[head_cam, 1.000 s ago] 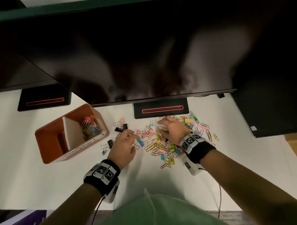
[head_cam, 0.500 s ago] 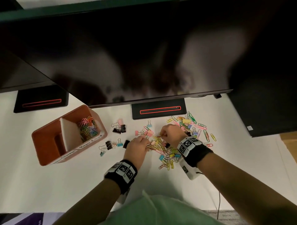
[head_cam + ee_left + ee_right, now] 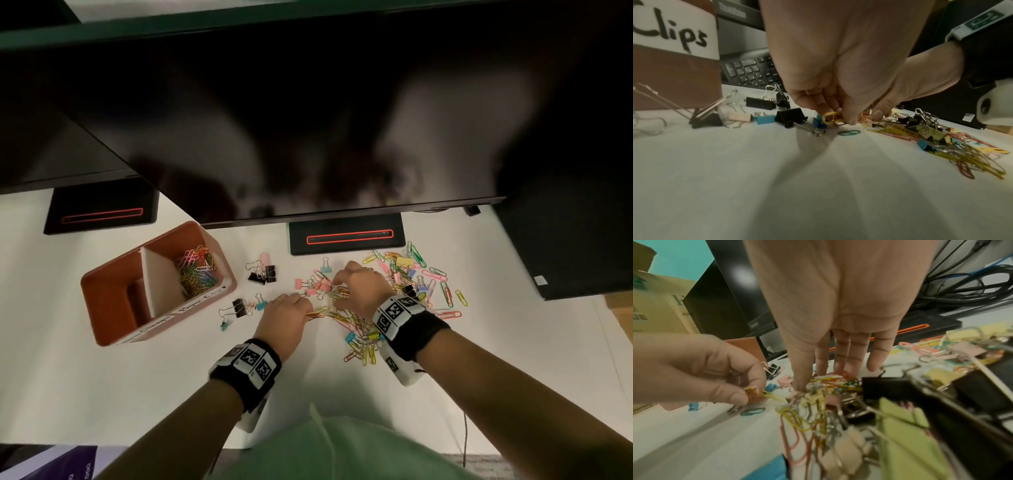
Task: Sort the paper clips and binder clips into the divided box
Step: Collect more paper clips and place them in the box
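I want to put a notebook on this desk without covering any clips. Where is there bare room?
Bare desk lies near the person, in front of the divided box and beside the left hand. The far right corner past the clip pile is bare too. It is crowded between box and pile, where binder clips lie scattered.

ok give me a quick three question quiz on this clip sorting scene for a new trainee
1. True or false: the box compartment nearer the pile already holds paper clips.
2. Which hand pinches paper clips? A) left hand B) right hand C) neither
3. Fill in: the loose green paper clip lies on the ____ just below the left hand's fingertips.

Key
1. True; coloured paper clips lie in it, and the other compartment shows none.
2. A; it pinches a few yellow and orange ones, while the right hand's straight fingers touch the pile.
3. table
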Demonstrator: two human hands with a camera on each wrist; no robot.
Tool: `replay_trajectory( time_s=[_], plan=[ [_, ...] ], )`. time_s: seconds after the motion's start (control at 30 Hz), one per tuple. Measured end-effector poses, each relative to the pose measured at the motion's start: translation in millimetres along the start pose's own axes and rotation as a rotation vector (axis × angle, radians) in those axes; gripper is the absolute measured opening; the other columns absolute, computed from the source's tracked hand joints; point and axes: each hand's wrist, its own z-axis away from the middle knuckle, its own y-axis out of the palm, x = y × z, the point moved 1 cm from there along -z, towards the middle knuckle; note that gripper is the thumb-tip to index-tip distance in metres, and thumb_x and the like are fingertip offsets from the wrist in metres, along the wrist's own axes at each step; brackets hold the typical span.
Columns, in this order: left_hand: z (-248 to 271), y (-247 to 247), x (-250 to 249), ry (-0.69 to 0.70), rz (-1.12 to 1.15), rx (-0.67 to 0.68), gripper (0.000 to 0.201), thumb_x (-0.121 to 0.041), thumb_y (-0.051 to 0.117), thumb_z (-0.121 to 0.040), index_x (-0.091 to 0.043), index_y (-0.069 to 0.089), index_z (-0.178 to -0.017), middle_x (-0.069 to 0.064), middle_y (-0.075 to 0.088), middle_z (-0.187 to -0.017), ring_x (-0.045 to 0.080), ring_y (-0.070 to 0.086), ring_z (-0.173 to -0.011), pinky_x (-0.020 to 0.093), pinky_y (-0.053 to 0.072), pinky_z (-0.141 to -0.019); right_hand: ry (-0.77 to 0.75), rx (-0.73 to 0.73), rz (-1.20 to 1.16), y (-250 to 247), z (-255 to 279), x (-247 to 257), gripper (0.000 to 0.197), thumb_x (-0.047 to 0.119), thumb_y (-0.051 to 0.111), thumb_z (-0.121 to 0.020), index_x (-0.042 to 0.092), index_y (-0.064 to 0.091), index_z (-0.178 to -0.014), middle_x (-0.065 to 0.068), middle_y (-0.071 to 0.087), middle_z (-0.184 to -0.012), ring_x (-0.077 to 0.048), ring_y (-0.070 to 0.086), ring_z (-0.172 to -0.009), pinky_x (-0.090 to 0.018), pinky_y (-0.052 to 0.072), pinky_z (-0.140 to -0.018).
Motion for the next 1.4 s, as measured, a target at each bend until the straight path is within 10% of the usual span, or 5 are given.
replay_trajectory(
  time_s=[0.7,0.9,1.07,1.23,1.4],
  plan=[
    [47,-44,12,0.022,0.332,-0.195,0.005,-0.016,0.058,-0.089,-0.016,0.061,-0.093,-0.003,0.061,-0.089,0.010,0.050,-0.080,0.022,0.040,-0.071,0.055,-0.018,-0.303,-22,4,17,0.021,0.019,0.065,-0.085,0.008,0.067,-0.103,-0.010,0.069,-0.104,-0.022,0.063,-0.095,-0.024,0.047,-0.082],
    [75,-108,51,-0.106,0.380,-0.432,0.005,-0.011,0.063,-0.085,-0.013,0.062,-0.090,-0.006,0.057,-0.084,0.000,0.052,-0.072,0.005,0.039,-0.063,-0.128,-0.184,-0.416,-50,-1,86,0.012,0.014,0.067,-0.084,0.010,0.070,-0.095,-0.005,0.072,-0.091,-0.014,0.066,-0.079,-0.027,0.055,-0.081],
    [90,-144,107,-0.294,0.331,-0.488,0.007,-0.014,0.064,-0.084,-0.019,0.063,-0.088,-0.005,0.061,-0.078,0.009,0.053,-0.064,0.016,0.041,-0.058,-0.244,-0.235,-0.600,-59,-30,171,0.007,0.013,0.073,-0.078,0.016,0.069,-0.083,0.009,0.062,-0.071,0.000,0.054,-0.066,-0.008,0.047,-0.068],
    [81,-143,142,-0.417,0.374,-0.414,0.017,-0.018,0.068,-0.082,-0.015,0.066,-0.099,0.001,0.069,-0.093,0.012,0.062,-0.082,0.031,0.053,-0.082,-0.199,-0.145,-0.691,-45,-64,228,0.015,0.014,0.071,-0.079,0.016,0.068,-0.094,0.004,0.063,-0.079,-0.013,0.062,-0.075,-0.035,0.057,-0.081],
    [81,-141,141,-0.381,0.333,-0.391,0.034,-0.013,0.064,-0.084,-0.011,0.060,-0.118,0.008,0.062,-0.117,0.019,0.059,-0.104,0.028,0.044,-0.096,-0.184,-0.128,-0.587,-35,-67,222,0.033,0.027,0.062,-0.087,0.017,0.059,-0.119,0.000,0.066,-0.114,-0.011,0.061,-0.101,-0.022,0.048,-0.090]
  ],
)
